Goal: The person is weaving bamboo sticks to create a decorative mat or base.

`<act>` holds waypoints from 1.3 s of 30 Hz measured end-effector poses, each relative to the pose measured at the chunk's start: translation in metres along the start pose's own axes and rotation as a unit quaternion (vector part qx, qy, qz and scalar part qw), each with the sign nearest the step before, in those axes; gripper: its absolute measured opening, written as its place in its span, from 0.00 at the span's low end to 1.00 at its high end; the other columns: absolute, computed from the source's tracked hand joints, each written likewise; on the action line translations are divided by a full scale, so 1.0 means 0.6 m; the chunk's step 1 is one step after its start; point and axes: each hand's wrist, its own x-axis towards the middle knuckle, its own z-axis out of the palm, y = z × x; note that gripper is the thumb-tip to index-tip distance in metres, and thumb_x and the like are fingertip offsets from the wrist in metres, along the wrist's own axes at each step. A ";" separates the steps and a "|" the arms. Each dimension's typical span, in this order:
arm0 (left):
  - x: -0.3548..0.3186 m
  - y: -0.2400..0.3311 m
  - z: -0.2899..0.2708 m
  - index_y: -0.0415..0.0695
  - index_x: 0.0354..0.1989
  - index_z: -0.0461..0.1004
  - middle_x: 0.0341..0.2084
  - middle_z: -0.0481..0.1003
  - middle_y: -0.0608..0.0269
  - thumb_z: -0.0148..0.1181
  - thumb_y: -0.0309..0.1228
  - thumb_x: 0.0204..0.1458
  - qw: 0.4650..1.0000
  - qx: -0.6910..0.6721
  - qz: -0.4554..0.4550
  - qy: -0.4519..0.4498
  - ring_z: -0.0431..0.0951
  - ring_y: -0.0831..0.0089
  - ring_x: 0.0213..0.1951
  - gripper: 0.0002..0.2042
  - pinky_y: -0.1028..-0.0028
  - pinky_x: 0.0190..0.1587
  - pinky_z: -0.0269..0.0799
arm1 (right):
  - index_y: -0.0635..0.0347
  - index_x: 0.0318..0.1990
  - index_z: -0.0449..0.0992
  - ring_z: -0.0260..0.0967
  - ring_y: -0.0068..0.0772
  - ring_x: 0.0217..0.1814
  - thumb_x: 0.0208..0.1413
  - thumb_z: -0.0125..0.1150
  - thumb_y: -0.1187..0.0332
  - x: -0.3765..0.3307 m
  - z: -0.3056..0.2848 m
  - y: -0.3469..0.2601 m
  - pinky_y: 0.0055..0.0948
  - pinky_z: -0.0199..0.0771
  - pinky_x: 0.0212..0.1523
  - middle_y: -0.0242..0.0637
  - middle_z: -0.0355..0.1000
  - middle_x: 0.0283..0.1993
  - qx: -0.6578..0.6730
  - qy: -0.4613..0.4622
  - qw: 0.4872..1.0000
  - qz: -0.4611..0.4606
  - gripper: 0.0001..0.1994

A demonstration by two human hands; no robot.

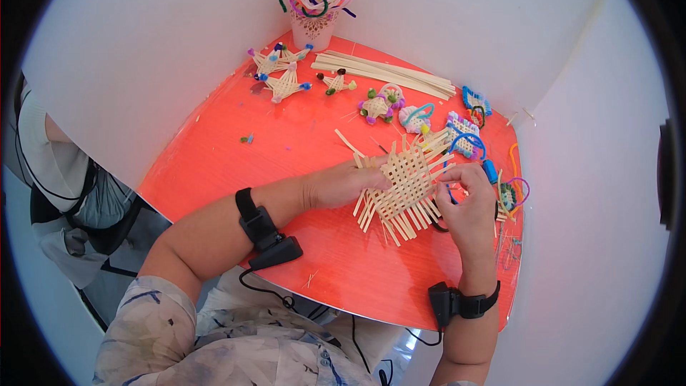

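A flat woven mat of pale strips [406,184] hangs a little above the red tabletop, its loose strip ends sticking out on all sides. My left hand [350,183] grips its left edge, thumb lying on top of the weave and the other fingers hidden beneath. At the mat's right edge, my right hand [466,196] is closed in a pinch, with thumb and forefinger on a strip end. Part of a black-handled tool [439,224] shows under the mat's right side, mostly covered.
Woven stars with coloured tips [284,84] lie at the far left of the red table [236,171]. A bundle of flat strips [386,73] and a cup [313,30] of pipe cleaners stand behind. Small woven pieces with pipe-cleaner trim [464,134] lie right. White walls enclose the back and right.
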 end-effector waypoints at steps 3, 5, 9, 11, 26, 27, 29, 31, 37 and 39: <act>0.000 -0.003 0.000 0.36 0.66 0.53 0.56 0.69 0.57 0.46 0.32 0.60 1.000 -0.022 -0.009 0.004 0.69 0.74 0.56 0.26 0.73 0.59 0.62 | 0.64 0.28 0.72 0.71 0.40 0.36 0.42 0.64 0.78 -0.001 -0.001 -0.001 0.33 0.70 0.38 0.41 0.70 0.33 -0.006 -0.006 1.000 0.008 0.06; 0.001 -0.004 0.001 0.37 0.66 0.54 0.56 0.69 0.57 0.46 0.32 0.60 0.999 -0.033 -0.006 0.005 0.69 0.74 0.56 0.26 0.74 0.59 0.62 | 0.64 0.28 0.72 0.70 0.40 0.36 0.42 0.64 0.78 -0.001 0.000 0.000 0.33 0.70 0.38 0.41 0.70 0.33 -0.013 -0.004 1.000 0.004 0.06; -0.001 0.002 0.000 0.37 0.66 0.53 0.56 0.69 0.57 0.46 0.32 0.60 1.000 0.001 -0.009 0.003 0.69 0.74 0.56 0.26 0.74 0.59 0.62 | 0.65 0.28 0.72 0.70 0.40 0.35 0.41 0.65 0.79 -0.002 0.000 0.001 0.33 0.70 0.37 0.41 0.69 0.32 -0.022 0.007 1.000 -0.003 0.07; -0.001 0.002 0.002 0.37 0.66 0.53 0.56 0.69 0.57 0.46 0.32 0.60 1.000 0.017 -0.015 0.005 0.69 0.74 0.56 0.26 0.74 0.59 0.62 | 0.65 0.27 0.72 0.70 0.40 0.34 0.41 0.65 0.79 -0.003 0.001 0.000 0.33 0.69 0.36 0.41 0.69 0.31 -0.022 0.009 1.000 0.000 0.07; 0.012 -0.028 -0.002 0.38 0.67 0.54 0.59 0.66 0.62 0.44 0.26 0.58 0.997 -0.064 0.026 -0.046 0.64 0.77 0.59 0.26 0.74 0.63 0.56 | 0.66 0.25 0.70 0.69 0.34 0.28 0.40 0.64 0.81 -0.005 0.004 -0.008 0.27 0.74 0.24 0.40 0.66 0.28 -0.044 0.000 0.999 0.012 0.07; 0.012 -0.024 0.002 0.38 0.67 0.54 0.59 0.66 0.62 0.44 0.26 0.58 0.998 -0.054 0.016 -0.042 0.64 0.77 0.59 0.26 0.74 0.63 0.56 | 0.66 0.25 0.71 0.69 0.33 0.28 0.40 0.64 0.81 -0.005 0.005 -0.006 0.25 0.74 0.23 0.39 0.66 0.29 -0.045 0.004 0.999 0.008 0.07; 0.005 -0.007 0.010 0.38 0.67 0.54 0.59 0.66 0.63 0.44 0.26 0.58 0.998 -0.045 0.007 -0.038 0.64 0.77 0.59 0.26 0.74 0.63 0.56 | 0.66 0.25 0.70 0.69 0.32 0.28 0.40 0.64 0.81 -0.005 0.007 -0.005 0.25 0.74 0.23 0.39 0.66 0.29 -0.039 0.003 0.999 0.008 0.07; -0.006 0.013 0.019 0.38 0.67 0.52 0.60 0.64 0.60 0.46 0.32 0.61 0.999 0.032 -0.034 0.009 0.62 0.75 0.60 0.26 0.73 0.62 0.57 | 0.66 0.25 0.70 0.69 0.32 0.28 0.40 0.64 0.81 -0.006 0.007 -0.004 0.25 0.74 0.23 0.39 0.66 0.29 -0.036 0.003 0.999 0.009 0.07; -0.008 0.018 0.015 0.37 0.67 0.53 0.60 0.64 0.60 0.47 0.32 0.61 0.999 0.014 -0.039 0.005 0.63 0.75 0.60 0.26 0.73 0.62 0.57 | 0.65 0.24 0.69 0.68 0.34 0.30 0.39 0.64 0.81 -0.005 0.009 -0.001 0.28 0.72 0.25 0.39 0.66 0.28 -0.036 0.005 0.999 -0.002 0.08; 0.001 0.002 0.009 0.38 0.67 0.53 0.60 0.65 0.61 0.44 0.29 0.60 1.000 0.002 -0.011 -0.002 0.64 0.76 0.60 0.25 0.73 0.62 0.58 | 0.64 0.24 0.69 0.67 0.38 0.32 0.38 0.65 0.81 -0.005 0.011 0.006 0.33 0.70 0.32 0.38 0.65 0.28 -0.049 0.014 0.998 -0.033 0.09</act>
